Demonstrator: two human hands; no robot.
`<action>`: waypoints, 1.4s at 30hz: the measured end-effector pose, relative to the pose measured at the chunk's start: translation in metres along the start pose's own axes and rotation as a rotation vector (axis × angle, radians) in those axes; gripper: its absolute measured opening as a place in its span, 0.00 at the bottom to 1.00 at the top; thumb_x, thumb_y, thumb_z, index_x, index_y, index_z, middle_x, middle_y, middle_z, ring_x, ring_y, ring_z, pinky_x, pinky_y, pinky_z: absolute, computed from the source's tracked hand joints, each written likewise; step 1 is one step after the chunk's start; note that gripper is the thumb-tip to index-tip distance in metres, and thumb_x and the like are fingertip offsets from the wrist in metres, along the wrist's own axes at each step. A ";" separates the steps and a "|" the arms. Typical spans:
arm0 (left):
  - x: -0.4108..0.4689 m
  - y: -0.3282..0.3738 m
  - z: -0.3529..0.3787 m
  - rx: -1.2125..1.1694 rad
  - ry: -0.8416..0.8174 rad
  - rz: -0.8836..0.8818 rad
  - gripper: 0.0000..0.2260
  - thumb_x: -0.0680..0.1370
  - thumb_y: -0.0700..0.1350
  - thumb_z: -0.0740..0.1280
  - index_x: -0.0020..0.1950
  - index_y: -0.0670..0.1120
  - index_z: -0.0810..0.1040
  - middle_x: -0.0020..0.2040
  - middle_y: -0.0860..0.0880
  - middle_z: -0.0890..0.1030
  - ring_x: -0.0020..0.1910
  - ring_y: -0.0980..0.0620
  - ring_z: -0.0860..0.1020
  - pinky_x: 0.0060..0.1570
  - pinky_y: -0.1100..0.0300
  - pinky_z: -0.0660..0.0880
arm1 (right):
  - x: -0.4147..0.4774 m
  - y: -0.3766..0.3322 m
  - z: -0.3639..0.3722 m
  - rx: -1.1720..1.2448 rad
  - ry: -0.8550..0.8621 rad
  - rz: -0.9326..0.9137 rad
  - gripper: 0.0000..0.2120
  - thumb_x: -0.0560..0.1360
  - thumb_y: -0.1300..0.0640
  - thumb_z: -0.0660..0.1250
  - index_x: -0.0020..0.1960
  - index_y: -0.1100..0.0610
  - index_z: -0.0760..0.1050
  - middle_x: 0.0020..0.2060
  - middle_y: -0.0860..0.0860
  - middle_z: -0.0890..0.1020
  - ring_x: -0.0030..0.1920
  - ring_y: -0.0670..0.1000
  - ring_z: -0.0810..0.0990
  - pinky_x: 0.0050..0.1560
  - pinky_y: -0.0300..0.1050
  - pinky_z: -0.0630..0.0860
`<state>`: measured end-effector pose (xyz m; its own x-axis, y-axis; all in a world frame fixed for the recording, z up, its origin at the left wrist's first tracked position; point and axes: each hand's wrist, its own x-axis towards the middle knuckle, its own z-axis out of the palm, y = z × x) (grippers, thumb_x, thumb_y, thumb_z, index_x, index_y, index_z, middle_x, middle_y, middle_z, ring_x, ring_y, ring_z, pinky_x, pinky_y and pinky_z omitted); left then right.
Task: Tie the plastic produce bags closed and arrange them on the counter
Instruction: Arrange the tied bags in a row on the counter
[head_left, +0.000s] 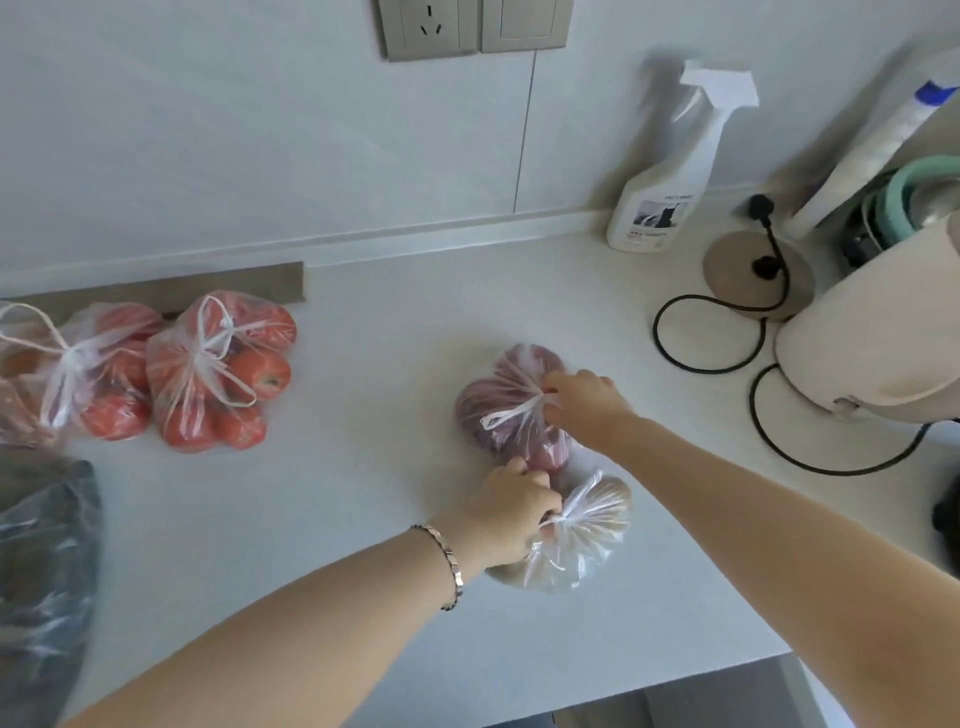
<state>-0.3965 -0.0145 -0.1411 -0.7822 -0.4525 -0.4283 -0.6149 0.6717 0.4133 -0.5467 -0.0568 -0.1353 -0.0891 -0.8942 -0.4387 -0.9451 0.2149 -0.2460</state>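
Left of the cream plastic kettle (872, 338), right hand (582, 405) pinches the knotted clear bag of purple produce (498, 415), left hand (511, 512) grips the clear bag of tan produce (587, 535) — a hard yank might tear thin plastic.

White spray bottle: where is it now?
The white plastic spray bottle stands upper right in the head view, by the wall, just left of the round beige base.
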 end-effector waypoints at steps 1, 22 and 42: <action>-0.002 0.000 0.000 -0.064 -0.021 -0.035 0.10 0.77 0.45 0.62 0.55 0.43 0.77 0.54 0.46 0.76 0.57 0.45 0.67 0.51 0.60 0.61 | -0.001 -0.001 -0.002 0.036 -0.009 0.002 0.06 0.74 0.57 0.58 0.49 0.57 0.70 0.42 0.54 0.73 0.46 0.57 0.72 0.50 0.45 0.66; -0.258 -0.183 0.031 -0.646 0.432 -0.878 0.13 0.73 0.44 0.63 0.34 0.38 0.80 0.30 0.47 0.76 0.31 0.49 0.73 0.29 0.61 0.63 | -0.068 -0.190 0.078 0.378 -0.037 0.250 0.17 0.76 0.56 0.55 0.28 0.55 0.61 0.26 0.48 0.67 0.26 0.47 0.64 0.26 0.40 0.58; -0.301 -0.256 0.019 -0.689 0.325 -0.476 0.16 0.78 0.42 0.62 0.61 0.34 0.74 0.74 0.48 0.57 0.64 0.48 0.71 0.63 0.61 0.65 | -0.085 -0.336 0.136 0.442 0.038 0.233 0.10 0.76 0.62 0.56 0.36 0.59 0.69 0.48 0.52 0.71 0.59 0.51 0.63 0.60 0.42 0.54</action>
<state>-0.0017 -0.0393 -0.1334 -0.3545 -0.8069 -0.4725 -0.7235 -0.0835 0.6853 -0.1788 0.0009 -0.1326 -0.3015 -0.8145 -0.4956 -0.6758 0.5492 -0.4915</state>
